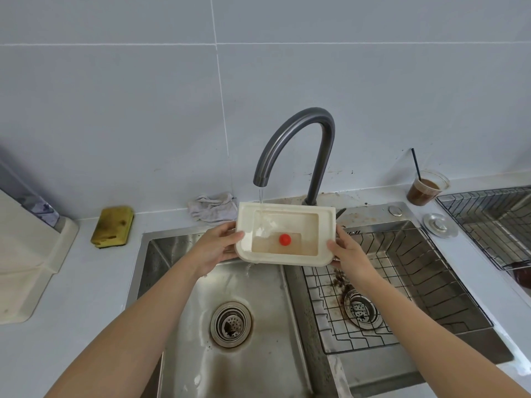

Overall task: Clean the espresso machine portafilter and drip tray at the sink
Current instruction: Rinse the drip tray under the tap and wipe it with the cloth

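Note:
A cream plastic drip tray with a red float inside is held over the left sink basin. A thin stream runs from the dark curved faucet into the tray's far left corner. Brownish water pools in the tray and spills off its near edge. My left hand grips the tray's left end, thumb on the rim. My right hand grips the right end. No portafilter is in view.
A wire rack fills the right basin, with coffee grounds by its drain. A yellow sponge and grey rag lie behind the sink. An iced coffee cup, a sink plug and a dish rack sit at right.

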Motion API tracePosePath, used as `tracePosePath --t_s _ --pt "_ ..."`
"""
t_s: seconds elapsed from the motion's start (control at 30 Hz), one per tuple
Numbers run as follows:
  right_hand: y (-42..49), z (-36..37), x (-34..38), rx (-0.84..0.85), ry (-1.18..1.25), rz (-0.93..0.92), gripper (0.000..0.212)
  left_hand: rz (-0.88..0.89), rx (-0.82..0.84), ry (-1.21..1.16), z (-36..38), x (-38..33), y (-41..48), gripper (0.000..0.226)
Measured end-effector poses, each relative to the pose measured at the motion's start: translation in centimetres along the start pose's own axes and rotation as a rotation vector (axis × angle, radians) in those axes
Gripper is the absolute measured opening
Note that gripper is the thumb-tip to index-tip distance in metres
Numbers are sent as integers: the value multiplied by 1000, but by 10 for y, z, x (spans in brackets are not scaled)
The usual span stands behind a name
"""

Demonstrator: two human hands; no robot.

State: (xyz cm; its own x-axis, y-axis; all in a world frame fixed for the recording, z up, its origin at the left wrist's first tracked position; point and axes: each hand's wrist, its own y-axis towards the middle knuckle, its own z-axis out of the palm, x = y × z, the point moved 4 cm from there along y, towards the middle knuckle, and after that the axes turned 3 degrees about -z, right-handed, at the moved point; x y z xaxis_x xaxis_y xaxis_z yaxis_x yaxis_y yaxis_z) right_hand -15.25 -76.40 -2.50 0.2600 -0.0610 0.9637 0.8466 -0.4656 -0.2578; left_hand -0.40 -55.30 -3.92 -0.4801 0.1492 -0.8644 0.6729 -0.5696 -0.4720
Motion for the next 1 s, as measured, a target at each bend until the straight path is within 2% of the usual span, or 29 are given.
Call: tracePosePath --t_s 0.43,0.57,0.73,0.9,1.0 --pt "5 34 -16 61 65 54 44 46 -90 173 -28 -22 -19 35" --pt "8 43 -16 78 92 71 34 63 -114 231 -36 -30 -23 38" --pt "12 50 -15 84 112 82 39 93 -129 291 -44 -42 -25 44" --pt "12 53 -18 72 150 106 41 140 -114 332 -39 -56 -29 31" --pt "11 52 -21 76 170 119 41 151 -102 376 -36 -61 -29 33"
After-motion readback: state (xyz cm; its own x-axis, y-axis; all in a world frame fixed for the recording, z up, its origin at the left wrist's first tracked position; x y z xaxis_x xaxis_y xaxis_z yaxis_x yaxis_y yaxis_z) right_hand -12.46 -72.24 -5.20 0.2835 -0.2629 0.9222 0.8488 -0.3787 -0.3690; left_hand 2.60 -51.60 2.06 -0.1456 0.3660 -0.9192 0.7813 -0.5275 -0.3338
